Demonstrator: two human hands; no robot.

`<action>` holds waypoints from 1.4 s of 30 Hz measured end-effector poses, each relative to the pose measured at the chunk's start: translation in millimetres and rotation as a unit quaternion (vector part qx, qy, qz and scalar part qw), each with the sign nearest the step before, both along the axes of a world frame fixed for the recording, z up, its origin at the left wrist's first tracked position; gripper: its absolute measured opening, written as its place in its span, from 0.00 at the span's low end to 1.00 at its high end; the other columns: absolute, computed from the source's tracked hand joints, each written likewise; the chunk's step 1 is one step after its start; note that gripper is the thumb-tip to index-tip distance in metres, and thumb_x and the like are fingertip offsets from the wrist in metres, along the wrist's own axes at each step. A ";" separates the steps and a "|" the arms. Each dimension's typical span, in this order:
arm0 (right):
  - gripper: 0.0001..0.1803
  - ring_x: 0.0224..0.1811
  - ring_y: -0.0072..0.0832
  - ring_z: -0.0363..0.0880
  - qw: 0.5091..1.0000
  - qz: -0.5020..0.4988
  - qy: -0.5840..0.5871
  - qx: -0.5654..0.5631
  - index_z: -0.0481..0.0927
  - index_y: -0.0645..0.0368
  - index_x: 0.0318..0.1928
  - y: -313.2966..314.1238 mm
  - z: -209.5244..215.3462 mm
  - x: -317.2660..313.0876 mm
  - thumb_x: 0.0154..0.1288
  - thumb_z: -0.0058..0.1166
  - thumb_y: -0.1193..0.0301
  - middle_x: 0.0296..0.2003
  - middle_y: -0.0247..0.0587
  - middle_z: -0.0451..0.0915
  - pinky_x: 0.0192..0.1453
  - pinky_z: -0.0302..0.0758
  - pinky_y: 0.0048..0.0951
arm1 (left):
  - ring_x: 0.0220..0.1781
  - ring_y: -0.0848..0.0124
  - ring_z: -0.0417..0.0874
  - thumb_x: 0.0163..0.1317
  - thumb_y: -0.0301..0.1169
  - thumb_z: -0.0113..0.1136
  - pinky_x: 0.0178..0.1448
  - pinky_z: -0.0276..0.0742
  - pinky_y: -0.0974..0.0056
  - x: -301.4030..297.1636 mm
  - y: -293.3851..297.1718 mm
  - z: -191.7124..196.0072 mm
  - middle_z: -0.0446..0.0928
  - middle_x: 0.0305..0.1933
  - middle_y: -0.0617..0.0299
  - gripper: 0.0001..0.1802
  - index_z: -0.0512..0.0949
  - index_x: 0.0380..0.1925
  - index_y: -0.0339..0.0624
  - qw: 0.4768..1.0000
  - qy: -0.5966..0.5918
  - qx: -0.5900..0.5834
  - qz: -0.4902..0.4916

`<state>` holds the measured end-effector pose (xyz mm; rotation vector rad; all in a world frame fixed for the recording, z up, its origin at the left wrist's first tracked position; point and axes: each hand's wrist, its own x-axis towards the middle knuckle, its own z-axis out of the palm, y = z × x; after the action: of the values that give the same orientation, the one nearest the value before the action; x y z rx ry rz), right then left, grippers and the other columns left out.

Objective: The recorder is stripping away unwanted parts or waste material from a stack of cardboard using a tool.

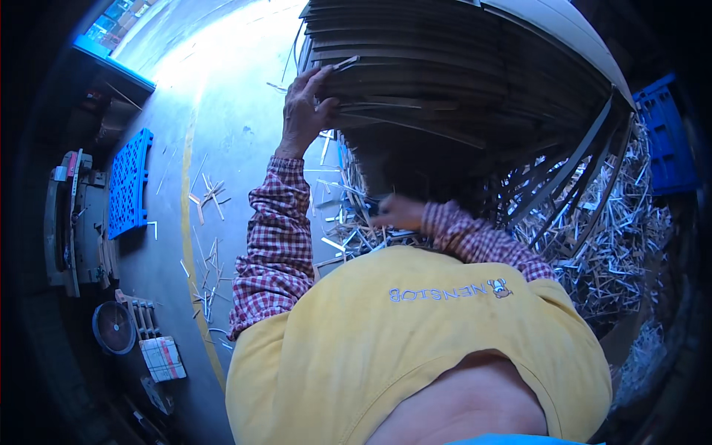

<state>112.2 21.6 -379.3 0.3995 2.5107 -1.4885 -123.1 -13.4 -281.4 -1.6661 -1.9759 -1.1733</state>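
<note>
A tall stack of cardboard sheets (415, 63) fills the upper middle, its layered edges facing me. My left hand (302, 111) rests against the stack's left edge, thumb and fingers apart. A thin pale cardboard strip (346, 63) juts out just past its fingertips; whether they touch it is unclear. Loose strips hang from the stack's lower right side. Lower down, in the shadow under the stack, my right hand (400, 213) reaches leftward over cardboard scraps (356, 237). Its fingers are blurred and dark, so what they hold, if anything, does not show.
A large heap of cut strips (593, 245) lies to the right, beside a blue plastic crate or pallet (667, 137). Scraps litter the floor on the left around a yellow line (186, 193). A blue pallet (130, 184) and a round fan-like object (113, 327) stand farther left.
</note>
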 end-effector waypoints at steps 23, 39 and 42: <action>0.25 0.41 0.32 0.76 0.953 -0.228 0.023 -0.198 0.81 0.64 0.32 71.6 103.7 -16.2 0.60 0.50 0.50 0.35 0.45 0.78 0.40 0.76 0.34 | 0.37 0.60 0.80 0.55 0.36 0.60 0.37 0.79 0.61 -20.2 2.4 -18.9 0.74 0.42 0.55 0.22 0.71 0.51 0.48 0.990 0.115 0.071 0.035; 0.23 0.38 0.31 0.75 0.941 -0.285 0.012 -0.181 0.81 0.63 0.28 79.3 116.7 -6.7 0.61 0.49 0.53 0.31 0.43 0.78 0.39 0.76 0.35 | 0.38 0.61 0.77 0.53 0.35 0.61 0.44 0.70 0.57 -26.7 8.3 -26.9 0.76 0.35 0.56 0.22 0.73 0.49 0.47 0.991 0.097 0.096 0.014; 0.22 0.39 0.29 0.75 0.940 -0.291 0.009 -0.179 0.81 0.63 0.27 83.2 114.1 -2.5 0.61 0.50 0.54 0.32 0.43 0.78 0.39 0.76 0.34 | 0.39 0.61 0.77 0.51 0.33 0.62 0.45 0.69 0.58 -26.5 7.8 -23.9 0.77 0.36 0.56 0.22 0.74 0.49 0.48 0.993 0.076 0.091 -0.026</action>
<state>109.7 104.8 -265.2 1.1313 2.1531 -2.1064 -149.6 -5.6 -305.3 -1.6699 -1.6908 -1.1678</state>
